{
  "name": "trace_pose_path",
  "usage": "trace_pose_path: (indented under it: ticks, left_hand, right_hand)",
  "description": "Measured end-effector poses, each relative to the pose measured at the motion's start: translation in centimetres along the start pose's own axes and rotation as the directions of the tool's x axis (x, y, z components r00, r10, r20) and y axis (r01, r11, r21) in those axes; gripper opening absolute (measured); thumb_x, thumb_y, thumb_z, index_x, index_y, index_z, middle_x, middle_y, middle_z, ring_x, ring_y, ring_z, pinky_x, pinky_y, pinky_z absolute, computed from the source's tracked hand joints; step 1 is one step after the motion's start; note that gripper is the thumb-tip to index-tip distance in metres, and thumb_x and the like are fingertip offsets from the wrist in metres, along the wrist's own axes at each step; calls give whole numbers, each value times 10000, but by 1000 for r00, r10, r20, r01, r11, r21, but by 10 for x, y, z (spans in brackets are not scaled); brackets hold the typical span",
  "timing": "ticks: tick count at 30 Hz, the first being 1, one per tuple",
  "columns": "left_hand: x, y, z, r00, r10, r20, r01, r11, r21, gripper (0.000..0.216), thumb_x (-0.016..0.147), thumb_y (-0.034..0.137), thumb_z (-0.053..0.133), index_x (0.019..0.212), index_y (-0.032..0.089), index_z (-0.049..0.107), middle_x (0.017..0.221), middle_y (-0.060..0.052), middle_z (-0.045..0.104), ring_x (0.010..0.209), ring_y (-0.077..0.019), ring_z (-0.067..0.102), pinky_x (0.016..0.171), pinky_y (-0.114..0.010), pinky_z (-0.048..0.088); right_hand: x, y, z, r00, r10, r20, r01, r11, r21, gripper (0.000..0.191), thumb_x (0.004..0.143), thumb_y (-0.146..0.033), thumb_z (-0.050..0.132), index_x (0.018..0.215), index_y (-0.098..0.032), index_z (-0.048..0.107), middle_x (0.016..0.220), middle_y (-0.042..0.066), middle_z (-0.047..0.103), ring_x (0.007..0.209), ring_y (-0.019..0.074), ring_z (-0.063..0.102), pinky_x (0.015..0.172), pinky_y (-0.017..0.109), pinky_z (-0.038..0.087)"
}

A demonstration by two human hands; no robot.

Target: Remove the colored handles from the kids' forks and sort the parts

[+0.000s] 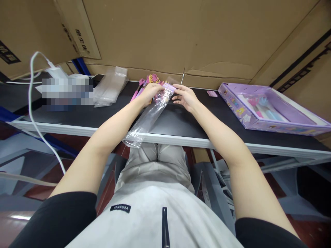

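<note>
A long clear plastic bag lies slanted across the black table, its lower end hanging over the front edge. My left hand grips the bag's upper end. My right hand pinches the pink header strip at the bag's mouth. Behind both hands lies a bunch of pink and orange hand-shaped plastic toys on sticks. A small piece shows inside the bag's top.
A stack of clear bags lies at the left. A purple toy box with a window sits at the right, a small pink tag near it. White cable and charger at left. Cardboard boxes wall the back.
</note>
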State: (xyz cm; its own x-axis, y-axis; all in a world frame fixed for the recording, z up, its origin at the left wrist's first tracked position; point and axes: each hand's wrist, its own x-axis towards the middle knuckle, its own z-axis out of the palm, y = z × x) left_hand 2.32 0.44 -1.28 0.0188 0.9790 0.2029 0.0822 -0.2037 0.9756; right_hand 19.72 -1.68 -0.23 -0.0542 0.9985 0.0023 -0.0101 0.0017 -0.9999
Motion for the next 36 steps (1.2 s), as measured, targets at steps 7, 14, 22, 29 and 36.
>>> trace_pose_path:
  ticks: [7,14,22,29,36]
  left_hand:
    - [-9,6,0,998,19,52,-23,997,69,231,807,68,647,613,165,566,589,19,539,539,-103,498,605,-224,415]
    - [-3,-6,-1,993,78,87,-87,991,98,176,834,112,669,666,156,635,619,-1,603,575,-117,558,605,-221,437]
    - [-6,-2,0,993,57,101,-72,986,153,158,809,100,644,665,163,634,604,4,584,566,-115,549,577,-215,450]
    - [-6,5,-1,998,-30,-48,35,994,103,232,796,61,619,622,193,541,575,9,524,531,-119,467,542,-237,410]
    - [3,0,-4,992,13,-126,-9,999,37,248,813,68,609,615,192,527,563,17,494,536,-103,430,553,-216,359]
  right_hand:
    - [2,1,-1,1000,-12,-16,12,1000,3,113,950,-129,664,1017,-214,630,826,-30,689,592,71,637,602,194,562]
    - [15,6,-9,993,-84,-88,82,996,-20,161,894,-132,718,832,-197,585,840,-13,690,745,92,666,701,214,575]
    - [34,13,-18,970,-138,-199,145,989,23,122,830,-152,687,832,-207,578,844,2,689,863,140,691,749,262,597]
    - [51,-10,-74,831,-87,-550,125,992,32,99,971,-168,550,1031,-233,596,862,-27,678,727,84,676,664,194,555]
    - [56,-13,-138,629,-110,-770,-31,985,-167,250,1032,-6,363,1137,-131,552,729,-64,495,536,63,521,573,191,449]
